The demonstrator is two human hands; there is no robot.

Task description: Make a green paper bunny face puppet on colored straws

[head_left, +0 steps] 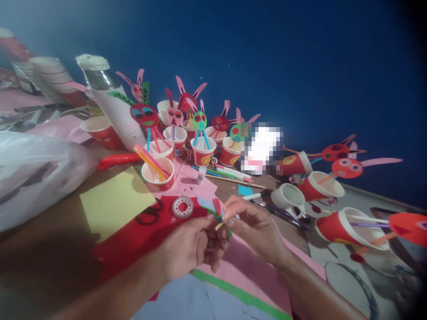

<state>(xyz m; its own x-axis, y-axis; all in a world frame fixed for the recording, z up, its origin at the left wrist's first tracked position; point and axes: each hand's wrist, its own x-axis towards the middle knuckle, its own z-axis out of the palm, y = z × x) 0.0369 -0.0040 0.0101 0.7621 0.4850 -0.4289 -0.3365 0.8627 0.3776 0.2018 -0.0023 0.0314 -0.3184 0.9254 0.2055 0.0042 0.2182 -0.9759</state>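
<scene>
"Item held?"
"One small paper piece (219,226), yellow end showing, pinched between the fingertips of my left hand (191,245) and right hand (251,222); neither nearer."
"Its lie?"
"Long axis slanting, yellow end leftward and toward me; the rest finger-hidden."
"Surface, room?"
"Brown counter (62,249); pink sheet (253,266) below my hands; paper cups (202,156) beyond; blue wall (267,66) behind."

The brown table (60,244) bore a crumpled plastic bag (40,178) along its left side; a yellow sheet (115,202) and red paper (122,251) lay nearer the middle; paper cups (201,158) stood behind them, beside a white flask (115,118); a white mug (280,199) stood farther right.
</scene>
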